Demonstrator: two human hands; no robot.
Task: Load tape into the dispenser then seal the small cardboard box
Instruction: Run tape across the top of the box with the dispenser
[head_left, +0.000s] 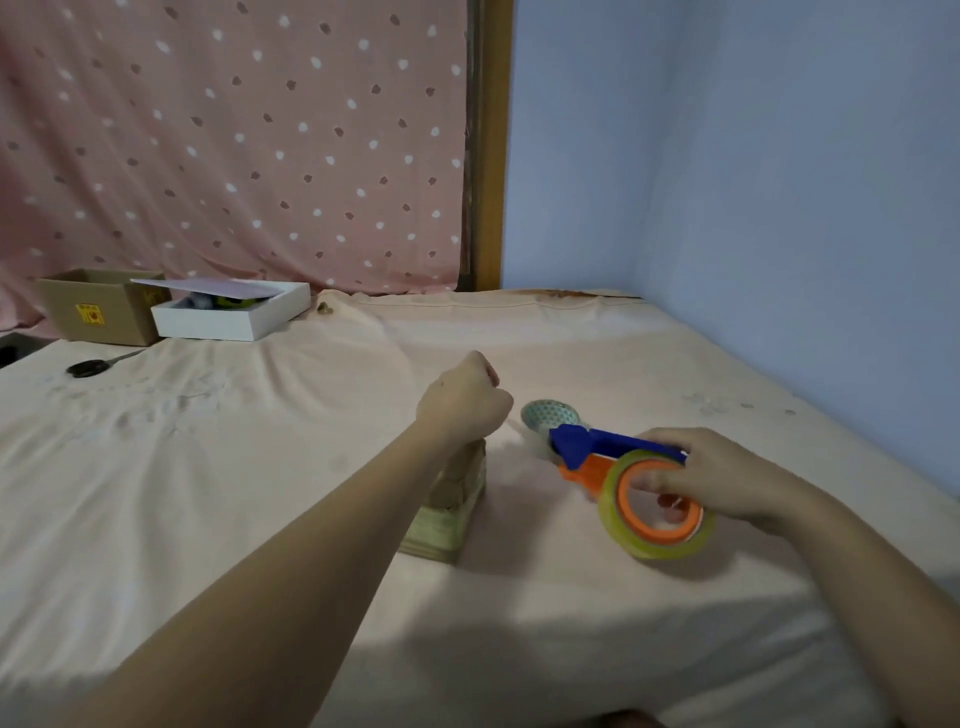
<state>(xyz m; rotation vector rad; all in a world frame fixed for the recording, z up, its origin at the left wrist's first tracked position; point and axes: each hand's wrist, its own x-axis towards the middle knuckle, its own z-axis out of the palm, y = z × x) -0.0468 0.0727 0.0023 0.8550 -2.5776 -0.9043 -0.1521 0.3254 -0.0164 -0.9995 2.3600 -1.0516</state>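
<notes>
A: Head view gives us the tape dispenser (613, 452), blue and orange, with the tape roll (655, 505) already seated on its orange hub. Do we count loading as done?

B: We count the roll as mounted. Whether the tape end is threaded to the blue cutter end, we cannot tell; no loose strip shows.

A: And the right hand (724, 480)?

B: It grips the dispenser at the roll end, fingers curled in through the hub, and holds it just above the bed (571, 597), a shadow falling under the roll.

A: The left hand (464, 401)?

B: Curled into a loose fist past the small cardboard box (451, 506). It may be pinching a tape end, but we see nothing between the fingers, so we call it empty. The forearm crosses over the box and hides most of its top.

A: So is the box sealed?

B: We judge not yet. It sits on the bed just left of the dispenser, and we cannot make out tape across the little of its top that shows. Sealing looks like all that remains.

A: Anything else nearby?

B: A small patterned bowl (549, 417) beyond the dispenser; far left, scissors (88, 368), a brown carton (98, 306) and a white box (234, 312).
</notes>
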